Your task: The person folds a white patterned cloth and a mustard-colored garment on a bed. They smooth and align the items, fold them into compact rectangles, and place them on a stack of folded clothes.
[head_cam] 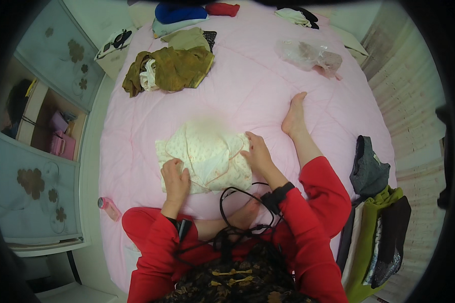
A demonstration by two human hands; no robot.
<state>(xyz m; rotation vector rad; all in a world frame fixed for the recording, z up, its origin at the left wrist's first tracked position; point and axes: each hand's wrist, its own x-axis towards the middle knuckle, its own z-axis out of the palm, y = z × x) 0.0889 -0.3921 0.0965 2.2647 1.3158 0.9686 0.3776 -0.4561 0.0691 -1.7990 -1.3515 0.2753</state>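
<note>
A pale cream garment with a small print and pinkish edging [206,155] lies partly folded on the pink quilt [250,98] in front of my crossed legs. My left hand [175,180] rests on its lower left part, fingers bent. At its right edge is my right hand [256,151], thumb and fingers apart at the fabric. Whether either hand pinches the cloth cannot be made out. The garment's top edge is blurred. Black cables [227,212] loop between my wrists, below the garment.
An olive garment [182,68] lies crumpled at upper left, a clear plastic bag [303,55] at upper right. Folded clothes [375,227] and a grey garment [369,166] lie along the right edge. A pink bottle [110,208] lies at the left edge. My bare foot [295,113] extends forward.
</note>
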